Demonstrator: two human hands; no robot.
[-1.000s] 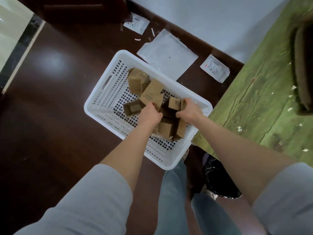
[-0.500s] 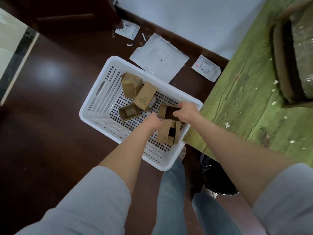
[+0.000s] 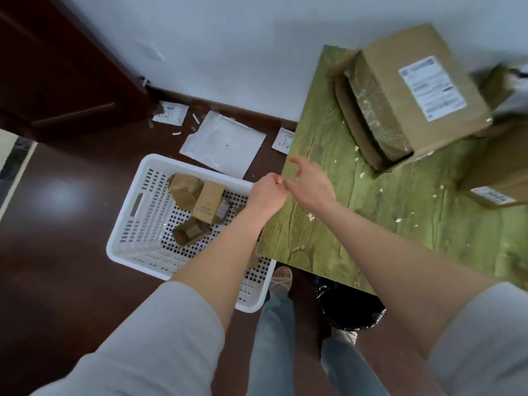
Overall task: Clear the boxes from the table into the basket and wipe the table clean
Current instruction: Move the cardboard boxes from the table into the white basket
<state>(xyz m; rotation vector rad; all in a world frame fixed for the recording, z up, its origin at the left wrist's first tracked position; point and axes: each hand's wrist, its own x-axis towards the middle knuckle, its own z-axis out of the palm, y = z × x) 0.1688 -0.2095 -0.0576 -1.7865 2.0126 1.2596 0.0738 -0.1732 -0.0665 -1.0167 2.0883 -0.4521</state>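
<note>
OK, left hand [image 3: 267, 192]: at table's [image 3: 328, 238] left edge, fingers curled, contents hidden
right hand [image 3: 310, 184]: over that edge, fingers apart
basket [image 3: 148, 244]: just left of table, boxes [image 3: 207, 201] inside

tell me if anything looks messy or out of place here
White crumbs are scattered across the green table, and a white envelope and small packets lie on the floor. The large cardboard box on the table lies with its open end sideways.

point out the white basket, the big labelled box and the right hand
white basket [image 3: 131, 224], head view, left wall
big labelled box [image 3: 431, 88], head view, top label
right hand [image 3: 311, 187], head view, back of hand
</note>
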